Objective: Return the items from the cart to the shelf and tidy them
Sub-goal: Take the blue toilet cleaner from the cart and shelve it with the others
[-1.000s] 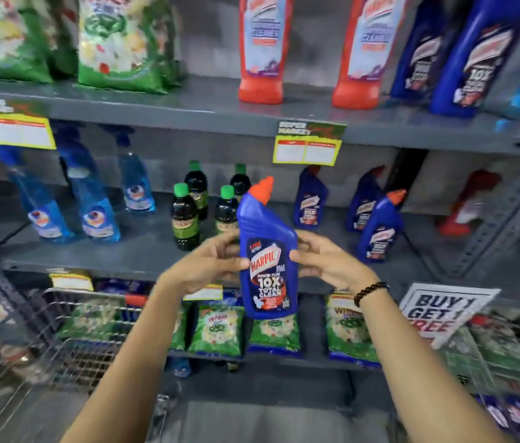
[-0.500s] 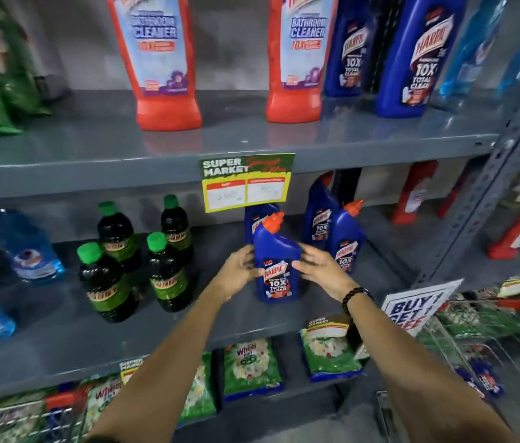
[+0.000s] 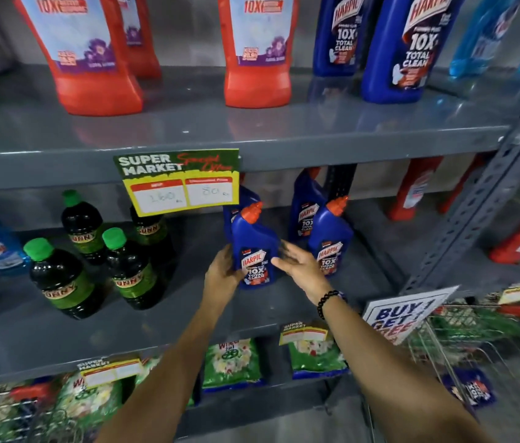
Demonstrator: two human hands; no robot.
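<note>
light: even overhead | glare: upper shelf (image 3: 284, 129) sheen | edges: bowed, smeared (wide-angle) | centre: sharp

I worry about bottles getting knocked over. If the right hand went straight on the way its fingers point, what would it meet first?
Probably the blue Harpic bottle just set down: the right hand, open, points up-left at its label, almost touching. Depth is unclear.

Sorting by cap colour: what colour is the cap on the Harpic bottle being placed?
Orange-red, on the blue Harpic bottle; head view.
</note>
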